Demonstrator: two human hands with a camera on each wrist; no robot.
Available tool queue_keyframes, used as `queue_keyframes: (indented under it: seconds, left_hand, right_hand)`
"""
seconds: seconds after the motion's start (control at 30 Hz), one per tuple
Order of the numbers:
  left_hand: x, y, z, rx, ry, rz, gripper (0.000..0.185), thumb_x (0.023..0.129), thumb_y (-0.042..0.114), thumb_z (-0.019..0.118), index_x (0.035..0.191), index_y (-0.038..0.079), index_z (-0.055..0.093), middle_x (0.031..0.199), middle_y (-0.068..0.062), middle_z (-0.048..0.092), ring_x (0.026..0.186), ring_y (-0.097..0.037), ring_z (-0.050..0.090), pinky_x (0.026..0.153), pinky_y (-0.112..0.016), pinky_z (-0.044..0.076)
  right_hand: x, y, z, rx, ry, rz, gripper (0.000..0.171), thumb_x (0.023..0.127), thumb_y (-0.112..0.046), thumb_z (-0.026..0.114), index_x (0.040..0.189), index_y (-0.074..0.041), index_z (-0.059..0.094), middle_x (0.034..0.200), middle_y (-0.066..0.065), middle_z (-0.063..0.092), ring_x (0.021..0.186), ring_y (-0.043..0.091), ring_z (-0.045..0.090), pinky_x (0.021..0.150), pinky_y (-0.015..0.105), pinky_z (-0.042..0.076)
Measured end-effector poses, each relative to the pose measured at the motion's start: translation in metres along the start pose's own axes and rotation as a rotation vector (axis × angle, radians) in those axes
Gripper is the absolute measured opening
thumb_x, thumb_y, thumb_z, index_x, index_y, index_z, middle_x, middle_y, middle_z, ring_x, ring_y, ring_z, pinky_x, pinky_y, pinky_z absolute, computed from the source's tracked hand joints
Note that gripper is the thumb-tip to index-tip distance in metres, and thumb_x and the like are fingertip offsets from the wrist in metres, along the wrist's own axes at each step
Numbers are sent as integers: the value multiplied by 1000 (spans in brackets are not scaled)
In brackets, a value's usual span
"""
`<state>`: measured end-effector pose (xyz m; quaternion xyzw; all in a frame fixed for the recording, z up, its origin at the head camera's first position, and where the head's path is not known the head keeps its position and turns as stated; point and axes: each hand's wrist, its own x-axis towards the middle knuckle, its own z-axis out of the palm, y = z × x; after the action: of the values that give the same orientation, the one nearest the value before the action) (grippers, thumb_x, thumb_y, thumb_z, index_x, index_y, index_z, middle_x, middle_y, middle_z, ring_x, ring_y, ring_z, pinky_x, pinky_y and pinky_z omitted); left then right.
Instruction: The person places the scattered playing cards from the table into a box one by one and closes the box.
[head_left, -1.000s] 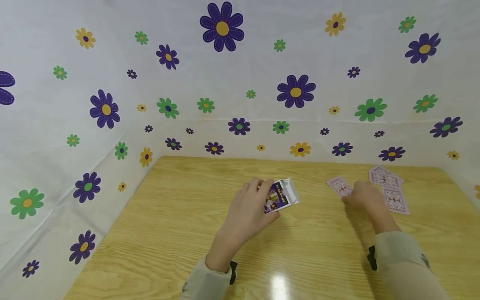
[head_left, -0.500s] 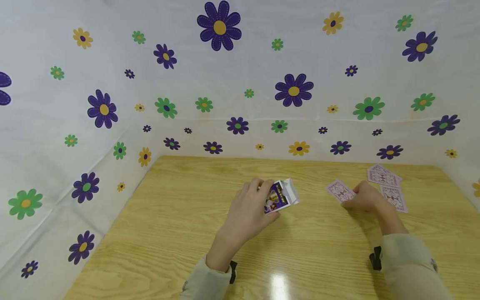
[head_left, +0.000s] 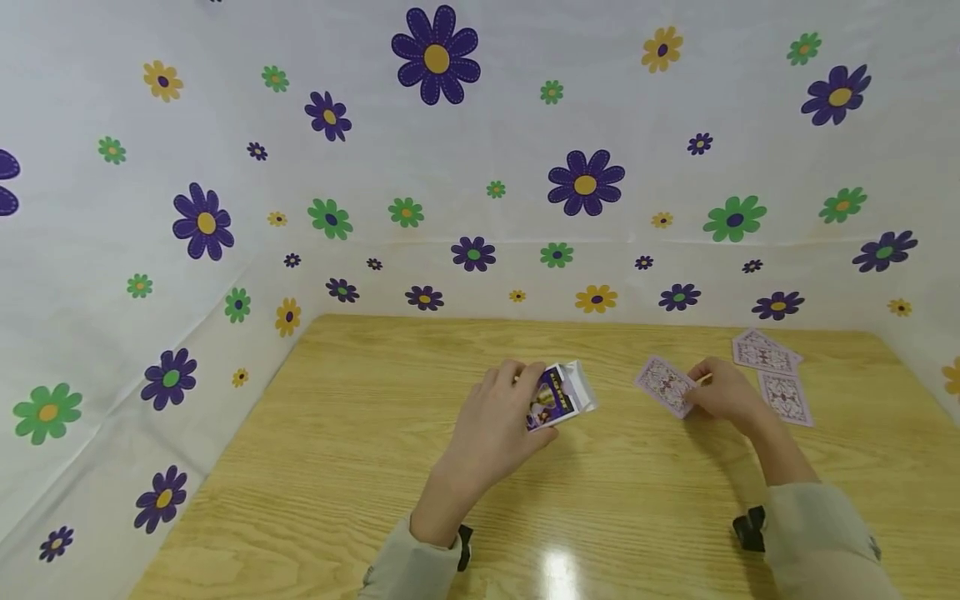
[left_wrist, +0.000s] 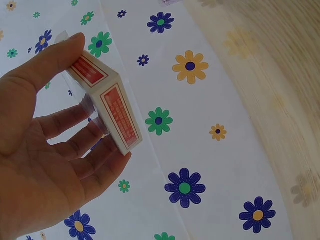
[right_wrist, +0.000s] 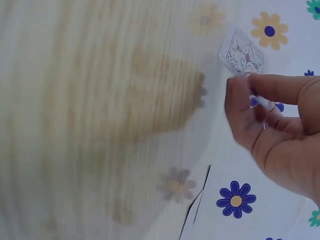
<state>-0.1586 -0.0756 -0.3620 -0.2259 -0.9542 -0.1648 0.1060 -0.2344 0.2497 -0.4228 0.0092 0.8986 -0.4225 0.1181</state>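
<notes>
My left hand (head_left: 495,429) grips a small playing-card box (head_left: 553,398), purple and white on its front, tilted above the table. A white flap stands out at the box's right end. In the left wrist view the thumb and fingers wrap the box (left_wrist: 119,117), whose red-and-white panels face the camera. My right hand (head_left: 733,393) pinches a playing card (head_left: 663,384) by its right corner, its pink patterned back showing. The right wrist view shows the same card (right_wrist: 242,53) between thumb and fingertips. The box's inside is hidden.
Several playing cards lie back up at the far right of the wooden table (head_left: 360,392): an overlapping group (head_left: 765,353) and one card (head_left: 785,398) in front of it. A flower-printed white sheet (head_left: 510,133) rises behind the table and on both sides.
The right hand has lifted the card from the table and turned it somewhat, shifting it slightly left. The left hand and the box have stayed nearly still.
</notes>
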Motion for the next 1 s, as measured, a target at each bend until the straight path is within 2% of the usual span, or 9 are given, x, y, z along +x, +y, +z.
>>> queue_keyframes:
  seconds: [0.17,0.3,0.47,0.57,0.73,0.9,1.0]
  left_hand:
    - [1,-1,-1,11,7,-1,74,79,35,85,140,13,50,125,-10,58,106,-24,59,91,-41,52]
    - [1,-1,-1,3,5,0,74,79,33,85,140,13,50,124,-10,58,106,-24,58,91,-41,52]
    - [0,-1,-1,-8,-2,-3,74,79,33,85,141,13,50,123,-9,58,106,-24,58,91,-41,52]
    - [-1,-1,0,-6,-4,-4,74,79,33,85,141,13,50,124,-9,57,107,-25,58,91,-42,52]
    - [-1,-2,0,1,-2,-2,74,79,34,85,141,14,50,124,-9,57,108,-25,58,90,-41,52]
    - [-1,-3,0,6,1,-2,73,79,34,85,140,14,50,123,-8,58,107,-25,58,90,-41,52]
    - [-1,-4,0,5,5,-2,73,79,34,85,140,14,50,123,-9,58,107,-25,59,89,-41,53]
  right_hand:
    - [-6,-3,0,124,39,-52,40,95,-2,54,127,19,43,98,18,53,77,17,62,68,27,58]
    - [-13,-11,1,167,110,-84,40,97,-3,52,131,17,47,98,15,55,79,14,59,69,26,58]
    - [-24,-22,6,221,218,-137,38,101,-7,52,133,13,51,104,19,55,78,12,57,66,25,56]
    - [-29,-28,9,251,292,-168,40,101,-9,53,136,10,50,98,16,57,70,11,58,62,25,56]
    - [-36,-39,16,361,385,-200,40,100,-9,54,137,6,45,83,5,60,61,11,59,57,25,56]
    - [-44,-50,23,388,459,-243,25,103,-7,48,122,8,52,98,9,58,64,9,58,56,22,55]
    - [-48,-57,26,383,486,-245,25,104,-5,43,120,10,54,111,14,56,67,7,57,55,20,54]
